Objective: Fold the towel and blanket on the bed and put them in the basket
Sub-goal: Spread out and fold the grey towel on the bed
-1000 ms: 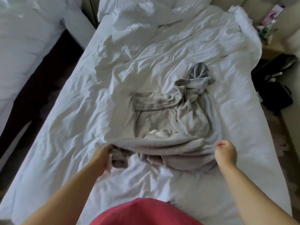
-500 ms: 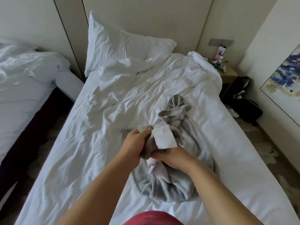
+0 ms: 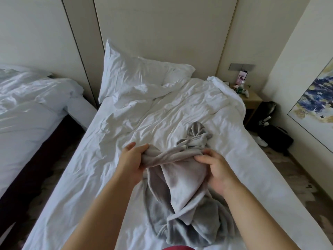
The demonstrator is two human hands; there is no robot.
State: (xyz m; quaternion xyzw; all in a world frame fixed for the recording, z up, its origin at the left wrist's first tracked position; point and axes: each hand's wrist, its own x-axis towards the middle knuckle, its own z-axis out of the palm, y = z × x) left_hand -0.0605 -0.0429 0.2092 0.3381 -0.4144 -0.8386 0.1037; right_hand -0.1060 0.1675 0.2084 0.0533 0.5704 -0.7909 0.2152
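A grey fleece blanket [image 3: 182, 181] is bunched and twisted in front of me, partly lifted off the white bed [image 3: 100, 177]. My left hand [image 3: 132, 159] grips its bunched top edge on the left. My right hand [image 3: 215, 168] holds the same edge on the right, fingers curled into the cloth. The stretch between my hands is a wrinkled band. The rest hangs down and lies crumpled on the sheet near my body, with a further fold trailing up the bed behind my hands. No towel or basket is in view.
A white pillow [image 3: 137, 73] leans on the headboard wall. A second bed [image 3: 32, 109] stands to the left across a dark gap. A wooden nightstand [image 3: 251, 100] with small items and a black bag [image 3: 275, 138] on the floor are at the right.
My hands have moved apart along the blanket's edge, stretching it between them. The white tag seen half a second ago is out of sight. My view has tilted upward since a second ago.
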